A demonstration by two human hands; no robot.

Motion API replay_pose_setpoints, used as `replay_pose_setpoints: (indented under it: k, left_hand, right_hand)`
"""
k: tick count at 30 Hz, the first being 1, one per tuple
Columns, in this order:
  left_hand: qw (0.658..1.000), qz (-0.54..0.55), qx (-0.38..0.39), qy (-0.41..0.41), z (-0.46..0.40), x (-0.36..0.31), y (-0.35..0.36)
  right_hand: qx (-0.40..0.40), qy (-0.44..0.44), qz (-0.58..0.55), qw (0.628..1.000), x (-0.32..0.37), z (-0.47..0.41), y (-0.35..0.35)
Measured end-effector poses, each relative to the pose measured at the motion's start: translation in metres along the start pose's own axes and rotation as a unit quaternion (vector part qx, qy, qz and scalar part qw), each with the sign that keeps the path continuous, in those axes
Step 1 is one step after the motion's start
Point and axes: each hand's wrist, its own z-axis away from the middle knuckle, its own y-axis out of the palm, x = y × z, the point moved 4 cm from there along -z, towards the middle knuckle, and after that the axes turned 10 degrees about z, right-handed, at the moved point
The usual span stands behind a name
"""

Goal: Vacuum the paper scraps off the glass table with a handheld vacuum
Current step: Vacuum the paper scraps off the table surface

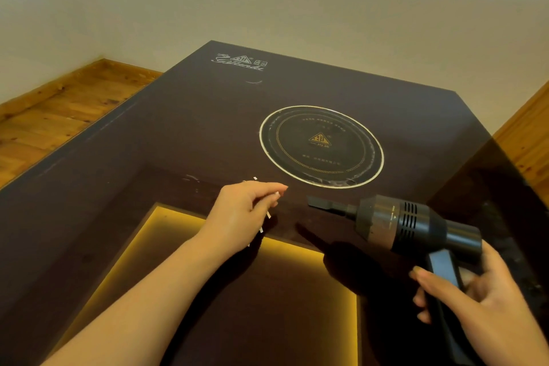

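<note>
Paper scraps (269, 214), thin and white, show around the left hand (242, 211) near the middle of the glass table (184, 128); whether they lie on the glass or hang in the air is hard to tell. That hand hovers with its fingers bent loosely, and one small bit seems pinched at the fingertips (it is too tiny to be sure). The right hand (487, 303) curls around the grip of the handheld vacuum (416, 223) on the near right. Its flat nozzle (323, 203) points left at the scraps, just beside the left hand. A round ring (321, 146) sits farther back on the table.
</note>
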Motion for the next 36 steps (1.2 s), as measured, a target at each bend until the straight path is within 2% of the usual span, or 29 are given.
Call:
replay_pose_setpoints:
  k: [2, 4, 10, 13, 18, 21, 27, 36]
  left_hand:
    - [0.997, -0.047, 0.052, 0.032, -0.001, 0.000, 0.004]
    - [0.995, -0.057, 0.067, 0.039, -0.001, 0.001, 0.005]
    - [0.998, 0.020, -0.062, -0.006, -0.005, 0.005, -0.013]
    - [0.992, 0.021, -0.126, -0.019, -0.009, 0.009, -0.026]
    - [0.973, 0.013, -0.221, -0.067, -0.015, 0.023, -0.055]
    - [0.950, 0.099, -0.267, -0.125, -0.018, 0.035, -0.067]
    - [0.903, 0.207, -0.318, -0.202, -0.020, 0.051, -0.076]
    - [0.897, 0.223, -0.322, -0.206, -0.021, 0.057, -0.078]
  right_hand:
    - [-0.012, -0.003, 0.007, 1.000, 0.000, -0.001, -0.003]
    - [-0.015, -0.005, 0.010, 1.000, 0.001, -0.001, -0.005]
    - [-0.014, -0.009, 0.014, 1.000, 0.003, -0.002, -0.005]
    - [-0.012, -0.012, 0.019, 1.000, 0.001, -0.002, -0.004]
    - [-0.019, -0.009, 0.020, 1.000, 0.000, -0.001, -0.002]
    - [-0.022, -0.003, 0.024, 0.999, -0.003, -0.002, -0.002]
    - [-0.022, -0.006, 0.038, 0.999, -0.006, -0.005, -0.003]
    - [-0.023, -0.003, 0.072, 0.997, -0.010, -0.007, -0.005]
